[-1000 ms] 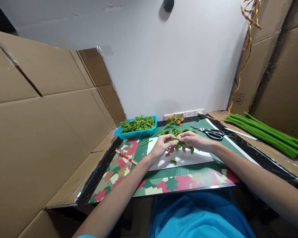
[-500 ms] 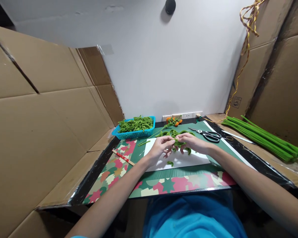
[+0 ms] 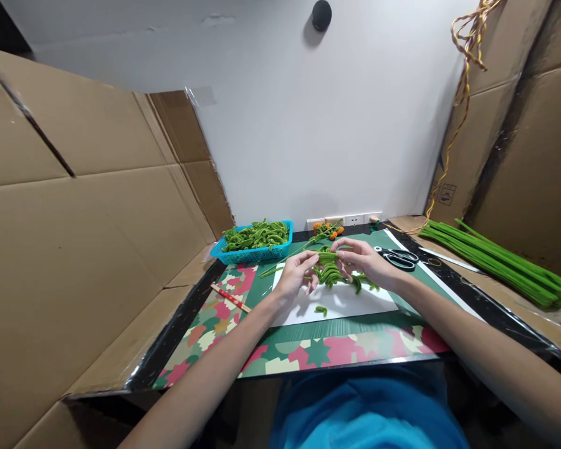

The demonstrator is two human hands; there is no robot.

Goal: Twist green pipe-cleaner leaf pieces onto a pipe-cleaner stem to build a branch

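**Green strips (image 3: pixel 327 256) held above curled pieces (image 3: pixel 330 275)**

Towards the front edge of the desk (image 3: pixel 505 313), a loose curl (image 3: pixel 321 310) lies on a white sheet (image 3: pixel 353 304). Above the sheet, the strips are pinched at one end by the left hand (image 3: pixel 295 274), thumb against fingers; the right hand (image 3: pixel 362 259) is placed at the other end, but whether its thumb and forefinger are clamped cannot be told. Scissors (image 3: pixel 399 258) lie towards the right edge; a blue basket (image 3: pixel 250 255) is set at the back left corner. If the left pinch slackened, strips could be dropped among the curls; the scissors could be nudged by the right wrist. No brand can be read: print on the red wrapper (image 3: pixel 231 298) and cardboard (image 3: pixel 447 194) is too small.
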